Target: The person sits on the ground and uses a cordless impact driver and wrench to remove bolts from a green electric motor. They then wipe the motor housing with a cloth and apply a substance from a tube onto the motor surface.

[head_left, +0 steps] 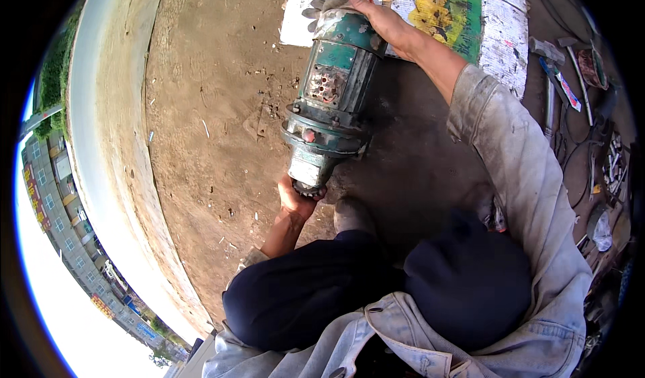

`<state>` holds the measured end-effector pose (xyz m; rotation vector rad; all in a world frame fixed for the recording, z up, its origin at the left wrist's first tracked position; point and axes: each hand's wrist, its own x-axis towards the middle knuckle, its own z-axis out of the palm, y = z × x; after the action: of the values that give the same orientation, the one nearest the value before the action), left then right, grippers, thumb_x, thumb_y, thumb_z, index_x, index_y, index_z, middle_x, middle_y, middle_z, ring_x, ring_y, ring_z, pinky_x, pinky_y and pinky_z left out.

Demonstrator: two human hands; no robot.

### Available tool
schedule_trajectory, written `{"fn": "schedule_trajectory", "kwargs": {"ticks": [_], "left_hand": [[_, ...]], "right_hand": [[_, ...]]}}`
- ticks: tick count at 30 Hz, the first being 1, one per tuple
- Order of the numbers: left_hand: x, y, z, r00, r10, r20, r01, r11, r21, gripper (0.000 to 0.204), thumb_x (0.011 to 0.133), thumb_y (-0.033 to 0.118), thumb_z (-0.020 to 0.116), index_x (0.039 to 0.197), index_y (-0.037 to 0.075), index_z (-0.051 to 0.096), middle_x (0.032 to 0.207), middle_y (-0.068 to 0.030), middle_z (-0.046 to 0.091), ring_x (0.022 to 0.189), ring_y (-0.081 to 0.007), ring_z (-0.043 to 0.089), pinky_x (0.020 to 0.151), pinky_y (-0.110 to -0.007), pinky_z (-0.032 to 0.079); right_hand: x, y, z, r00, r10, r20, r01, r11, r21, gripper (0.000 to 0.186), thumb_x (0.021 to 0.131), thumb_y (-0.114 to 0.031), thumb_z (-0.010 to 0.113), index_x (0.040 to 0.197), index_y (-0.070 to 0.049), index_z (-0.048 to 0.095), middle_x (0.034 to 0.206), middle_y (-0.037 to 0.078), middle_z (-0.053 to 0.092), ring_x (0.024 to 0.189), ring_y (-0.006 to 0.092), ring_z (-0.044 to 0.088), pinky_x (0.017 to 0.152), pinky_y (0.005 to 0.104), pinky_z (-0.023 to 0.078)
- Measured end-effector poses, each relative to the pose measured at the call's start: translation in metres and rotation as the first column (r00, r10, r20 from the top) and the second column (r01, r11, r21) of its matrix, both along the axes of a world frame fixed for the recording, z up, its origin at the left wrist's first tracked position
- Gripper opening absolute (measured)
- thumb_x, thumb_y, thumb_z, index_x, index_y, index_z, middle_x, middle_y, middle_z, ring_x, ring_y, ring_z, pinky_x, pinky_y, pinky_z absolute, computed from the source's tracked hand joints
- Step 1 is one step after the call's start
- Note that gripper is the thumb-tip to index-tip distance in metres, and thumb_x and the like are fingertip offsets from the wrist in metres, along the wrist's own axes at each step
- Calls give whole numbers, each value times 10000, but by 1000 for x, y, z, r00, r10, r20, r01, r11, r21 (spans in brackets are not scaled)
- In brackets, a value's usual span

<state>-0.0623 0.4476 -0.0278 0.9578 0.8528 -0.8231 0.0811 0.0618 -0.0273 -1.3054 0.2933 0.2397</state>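
Observation:
A worn green electric motor (336,89) with a flange round its lower part is held at a tilt above the dirt ground, its far end leaning slightly right. My left hand (297,202) cups the near end from below, its fingers wrapped round beside a small toothed gear (309,189). At the far end, my right hand (381,20) grips the motor's rim; some of its fingers are hidden behind the housing. Whether the motor touches the ground I cannot tell.
A painted board (500,35) with a yellow flower lies beyond the motor. To the right are a hammer (547,51), a coil of copper wire (592,69), cables and several scattered metal parts. My boot (352,217) stands close to the motor's near end. A road runs along the left.

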Motion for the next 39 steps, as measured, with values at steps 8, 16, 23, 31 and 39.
{"fn": "schedule_trajectory", "kwargs": {"ticks": [8,16,23,31,39], "left_hand": [[33,32,-7,998,-56,41,57,998,-26,393,933,361,457,1224,147,612,1101,-64,701,860,-243,671,486,-345,498],[117,84,13,949,-315,26,299,922,244,408,984,495,434,1123,190,667,944,16,730,734,-187,672,508,-316,440],[126,55,19,932,-362,33,336,894,297,617,968,722,415,1176,203,675,945,20,743,779,-198,679,584,-342,467],[152,80,-10,913,-347,217,248,891,380,433,1038,510,461,1149,152,678,998,4,740,867,-204,691,770,-402,525],[131,88,-26,918,-192,346,55,928,370,452,1022,327,466,1319,16,605,1252,-124,673,1128,-297,646,949,-459,521]], "right_hand": [[-54,13,29,989,-130,-77,117,982,-148,921,965,-781,351,1483,-34,498,1536,173,474,1455,297,384,1216,449,245],[-162,50,24,996,50,-76,-72,941,-329,1067,926,-821,369,1607,-25,168,1572,237,185,1465,481,183,1218,546,196],[-197,45,-3,994,-91,-54,73,957,-280,802,1002,-710,374,1440,-39,407,1418,261,437,1369,429,397,1145,486,322],[-195,33,-8,988,-141,-64,112,937,-331,686,1030,-627,418,1328,-30,575,1341,226,580,1292,387,532,1076,450,417],[-203,32,-13,998,29,-63,-56,868,-493,644,1043,-542,443,1329,21,566,1222,285,658,1176,465,603,992,515,475]]}}
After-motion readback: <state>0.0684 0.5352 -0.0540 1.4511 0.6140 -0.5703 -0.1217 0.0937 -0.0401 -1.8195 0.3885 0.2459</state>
